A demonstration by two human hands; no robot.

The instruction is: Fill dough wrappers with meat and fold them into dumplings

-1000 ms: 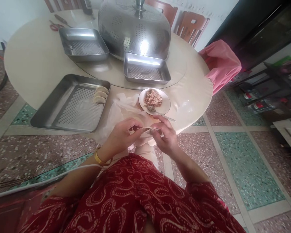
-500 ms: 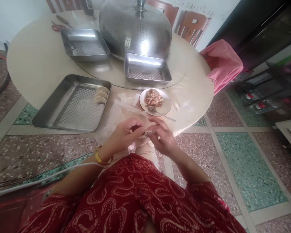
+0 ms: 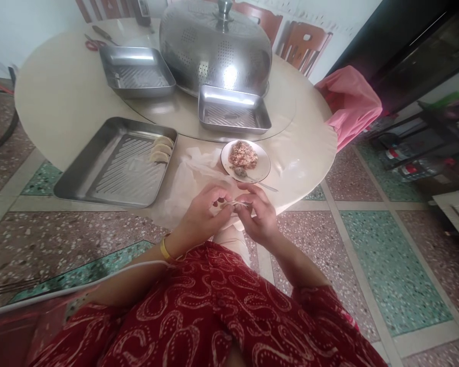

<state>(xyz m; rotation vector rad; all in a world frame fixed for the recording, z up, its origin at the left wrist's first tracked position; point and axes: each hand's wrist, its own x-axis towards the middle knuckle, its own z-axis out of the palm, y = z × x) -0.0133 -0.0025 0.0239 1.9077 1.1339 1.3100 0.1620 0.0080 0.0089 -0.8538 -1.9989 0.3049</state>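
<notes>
Between my two hands, just past the table's near edge, is a folded dumpling (image 3: 235, 203), mostly covered by fingers. My left hand (image 3: 207, 211) pinches its left side and my right hand (image 3: 258, 213) pinches the right side. Just beyond them stands a white plate (image 3: 265, 159) with a heap of minced filling (image 3: 244, 154) and a spoon (image 3: 241, 173) resting in it. To the left, several folded dumplings (image 3: 161, 149) lie in a row along the right side of a large metal tray (image 3: 80, 171).
Crumpled clear plastic (image 3: 189, 176) lies between tray and plate. Two smaller metal trays, a left one (image 3: 137, 76) and a right one (image 3: 233, 114), stand farther back before a big perforated metal dome (image 3: 218, 51). Red-handled scissors (image 3: 94, 45) lie at the far left. Pink cloth (image 3: 354, 99) hangs at right.
My left hand has shifted slightly right and its fingers have moved along the dumpling's edge. My right hand stays nearly in place, still pinching. The view has shifted slightly.
</notes>
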